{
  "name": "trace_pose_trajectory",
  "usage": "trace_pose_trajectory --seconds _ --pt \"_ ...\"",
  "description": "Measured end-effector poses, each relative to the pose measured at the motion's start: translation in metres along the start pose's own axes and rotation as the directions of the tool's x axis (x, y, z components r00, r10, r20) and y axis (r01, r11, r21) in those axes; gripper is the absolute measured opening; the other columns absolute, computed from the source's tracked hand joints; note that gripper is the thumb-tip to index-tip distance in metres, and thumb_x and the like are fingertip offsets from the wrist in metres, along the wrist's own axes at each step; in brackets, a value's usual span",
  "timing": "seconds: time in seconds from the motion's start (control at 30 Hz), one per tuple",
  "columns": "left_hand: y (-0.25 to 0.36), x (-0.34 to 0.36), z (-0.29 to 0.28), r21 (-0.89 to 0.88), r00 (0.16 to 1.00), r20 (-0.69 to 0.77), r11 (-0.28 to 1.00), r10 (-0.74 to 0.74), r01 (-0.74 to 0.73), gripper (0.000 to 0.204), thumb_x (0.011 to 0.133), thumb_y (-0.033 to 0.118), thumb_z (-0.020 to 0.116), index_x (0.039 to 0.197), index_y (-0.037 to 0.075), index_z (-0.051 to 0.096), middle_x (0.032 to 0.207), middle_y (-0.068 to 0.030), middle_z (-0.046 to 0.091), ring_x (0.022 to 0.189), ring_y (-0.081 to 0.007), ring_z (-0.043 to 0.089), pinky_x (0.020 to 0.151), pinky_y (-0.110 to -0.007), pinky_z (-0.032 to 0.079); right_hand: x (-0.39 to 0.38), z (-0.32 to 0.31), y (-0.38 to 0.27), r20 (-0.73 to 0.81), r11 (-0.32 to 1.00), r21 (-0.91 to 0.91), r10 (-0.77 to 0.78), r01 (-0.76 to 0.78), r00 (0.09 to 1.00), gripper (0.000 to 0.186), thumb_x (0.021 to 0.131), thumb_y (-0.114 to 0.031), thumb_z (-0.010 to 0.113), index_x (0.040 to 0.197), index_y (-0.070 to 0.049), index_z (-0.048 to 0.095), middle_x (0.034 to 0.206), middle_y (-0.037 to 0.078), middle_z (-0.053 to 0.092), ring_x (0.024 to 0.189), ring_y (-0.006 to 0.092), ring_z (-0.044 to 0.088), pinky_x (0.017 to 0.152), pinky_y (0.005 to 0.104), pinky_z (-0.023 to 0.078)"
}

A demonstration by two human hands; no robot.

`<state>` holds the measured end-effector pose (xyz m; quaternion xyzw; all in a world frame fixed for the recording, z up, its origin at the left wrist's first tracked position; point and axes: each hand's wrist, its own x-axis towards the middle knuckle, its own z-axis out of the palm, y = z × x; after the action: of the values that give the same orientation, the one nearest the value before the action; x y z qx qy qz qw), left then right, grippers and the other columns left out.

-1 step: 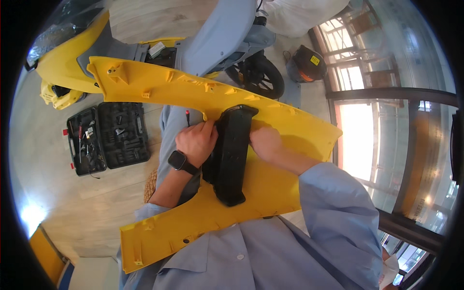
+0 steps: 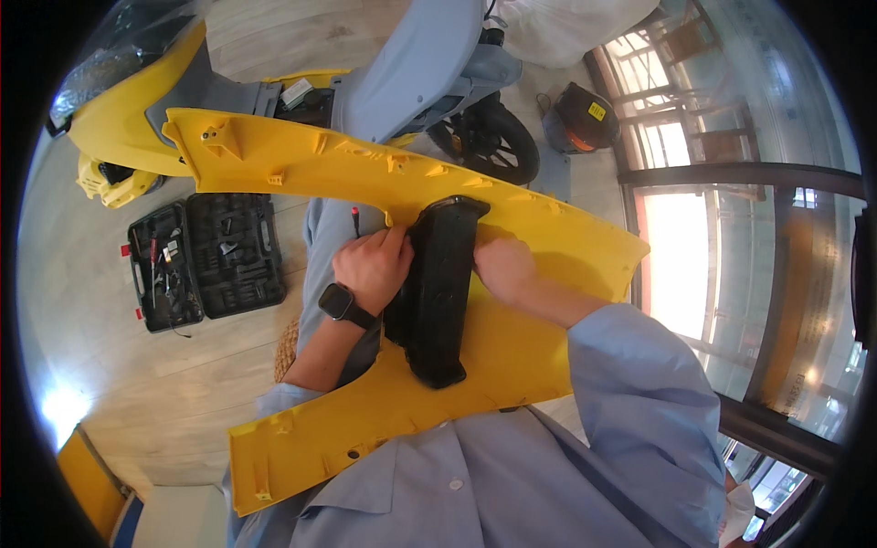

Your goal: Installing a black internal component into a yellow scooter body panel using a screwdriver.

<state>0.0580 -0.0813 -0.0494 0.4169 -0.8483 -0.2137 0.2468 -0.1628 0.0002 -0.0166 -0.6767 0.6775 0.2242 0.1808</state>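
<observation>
A long yellow plastic body panel lies across my lap with its inner side up. A black oblong plastic part sits on its middle. My left hand, with a black watch on the wrist, curls around the black part's left edge. A thin tool with a red tip sticks up just above that hand. My right hand grips the part's right edge, fingers closed against it. Both sleeves are light blue.
On the wooden floor to the left lies an open black tool case. Ahead stands a scooter with a yellow front, a grey-blue body and a black wheel. A black and orange object sits by the windows on the right.
</observation>
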Motion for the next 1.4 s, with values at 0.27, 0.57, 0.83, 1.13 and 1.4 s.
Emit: trace_pose_trajectory --seconds 0.27,0.57,0.83,1.13,1.4 --pt "0.002 0.001 0.000 0.001 0.996 -0.089 1.000 0.023 -0.023 0.009 0.086 0.019 0.070 0.083 0.013 0.063 0.067 -0.0029 0.062 0.060 -0.0260 0.065 0.055 -0.040 0.052 -0.003 -0.012 -0.002 0.004 0.999 0.036 -0.028 0.028 1.000 0.022 0.090 -0.014 0.054 0.088 -0.002 0.073 0.085 0.020 0.073 0.082 0.0375 0.072 0.074 0.0492 0.058" --pt "0.001 0.001 -0.003 -0.016 1.000 0.010 1.000 -0.021 0.021 0.011 0.086 0.020 0.071 0.094 0.012 0.072 0.074 -0.0065 0.069 0.064 -0.0300 0.067 0.059 -0.042 0.053 0.001 -0.008 0.006 0.009 0.995 0.033 -0.096 0.096 0.995 0.022 0.090 -0.017 0.056 0.088 -0.002 0.072 0.084 0.019 0.072 0.080 0.0380 0.072 0.071 0.0494 0.057" --pt "0.000 -0.001 0.001 -0.030 0.997 -0.066 0.999 -0.026 0.025 0.011 0.085 0.021 0.073 0.091 0.013 0.072 0.074 -0.0052 0.069 0.064 -0.0293 0.067 0.059 -0.040 0.053 -0.016 -0.041 -0.005 0.059 0.995 0.087 0.035 -0.040 0.998 0.021 0.092 -0.021 0.058 0.087 -0.005 0.071 0.085 0.016 0.073 0.081 0.0363 0.072 0.070 0.0498 0.056" --pt "-0.006 -0.001 0.002 -0.104 0.970 -0.226 0.988 0.088 -0.113 0.026 0.078 0.019 0.077 0.062 0.013 0.057 0.059 -0.0025 0.053 0.054 -0.0247 0.059 0.051 -0.037 0.049 -0.026 -0.089 -0.043 -0.567 0.934 0.279 -0.027 0.223 0.823 0.014 0.096 -0.017 0.061 0.099 -0.004 0.065 0.090 0.014 0.063 0.087 0.0337 0.063 0.076 0.0446 0.052" --pt "-0.013 -0.010 0.006 -0.162 0.962 -0.257 0.977 0.093 -0.138 0.023 0.070 0.015 0.077 0.061 0.012 0.056 0.059 -0.0019 0.053 0.055 -0.0238 0.059 0.051 -0.037 0.048 0.020 -0.066 -0.061 -0.554 0.938 0.147 -0.184 0.313 0.812 0.013 0.087 -0.014 0.069 0.097 -0.005 0.070 0.088 0.010 0.061 0.090 0.0309 0.062 0.081 0.0415 0.050"
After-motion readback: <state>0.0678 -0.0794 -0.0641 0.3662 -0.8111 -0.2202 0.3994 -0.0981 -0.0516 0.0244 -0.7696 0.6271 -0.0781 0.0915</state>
